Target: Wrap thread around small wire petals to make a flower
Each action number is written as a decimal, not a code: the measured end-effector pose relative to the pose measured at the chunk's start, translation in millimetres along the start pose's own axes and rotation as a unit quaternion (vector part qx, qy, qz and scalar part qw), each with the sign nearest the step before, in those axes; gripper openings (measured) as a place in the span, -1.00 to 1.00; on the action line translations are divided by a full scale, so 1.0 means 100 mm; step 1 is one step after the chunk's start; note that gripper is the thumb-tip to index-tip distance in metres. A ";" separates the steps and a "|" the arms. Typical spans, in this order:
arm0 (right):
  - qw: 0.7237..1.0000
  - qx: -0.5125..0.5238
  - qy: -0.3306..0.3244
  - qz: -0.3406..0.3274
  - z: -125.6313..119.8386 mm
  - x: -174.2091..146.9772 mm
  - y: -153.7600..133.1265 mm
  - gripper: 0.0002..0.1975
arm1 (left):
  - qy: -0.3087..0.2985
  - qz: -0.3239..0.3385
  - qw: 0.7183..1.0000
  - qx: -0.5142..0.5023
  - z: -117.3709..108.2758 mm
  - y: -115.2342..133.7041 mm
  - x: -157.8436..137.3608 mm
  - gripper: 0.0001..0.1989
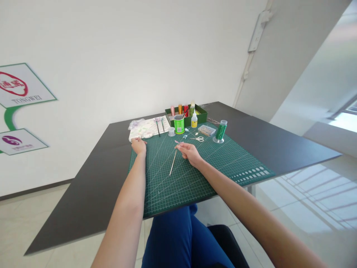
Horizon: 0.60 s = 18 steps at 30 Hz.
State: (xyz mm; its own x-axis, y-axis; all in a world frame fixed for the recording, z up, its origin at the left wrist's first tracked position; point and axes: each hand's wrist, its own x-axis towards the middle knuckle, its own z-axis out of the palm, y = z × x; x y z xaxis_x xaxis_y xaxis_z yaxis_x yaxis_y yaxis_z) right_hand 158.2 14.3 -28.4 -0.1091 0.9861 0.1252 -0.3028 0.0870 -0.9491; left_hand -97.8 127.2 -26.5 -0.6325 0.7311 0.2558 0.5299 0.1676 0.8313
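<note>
My right hand (189, 153) pinches a thin pale stem (173, 162) near its top, above the green cutting mat (167, 190). Small pinkish and bluish petals (178, 142) show at the stem's upper end, and its lower end points down toward me. At the mat's left edge, my left hand (138, 145) is closed at the front corner of a white cloth (143, 130), its fingertips partly hidden. Small scissors (198, 139) and loose petal pieces (186, 130) lie just beyond my right hand.
A green thread spool (221, 132) stands right of a clear plastic case (206, 130). Behind are a glue bottle (194, 120), a green can (179, 125), a small clear tub (171, 131) and a green box (203, 115) of thread spools. Two dark-stemmed flowers (158, 127) rest on the cloth.
</note>
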 end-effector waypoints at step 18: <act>1.000 0.010 -0.012 -0.004 -0.01 -0.02 -0.02 -0.57 | 0.037 -0.015 0.998 0.046 -0.19 -0.01 -0.08 -0.90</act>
State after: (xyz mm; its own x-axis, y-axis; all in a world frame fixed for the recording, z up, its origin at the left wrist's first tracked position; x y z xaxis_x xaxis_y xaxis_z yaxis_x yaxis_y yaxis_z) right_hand 160.2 12.0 -26.7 -0.1289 0.9818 0.1397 -0.3230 0.0917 -0.9420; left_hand -104.3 108.2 -20.2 -0.6873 0.6744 0.2699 0.5578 0.2519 0.7908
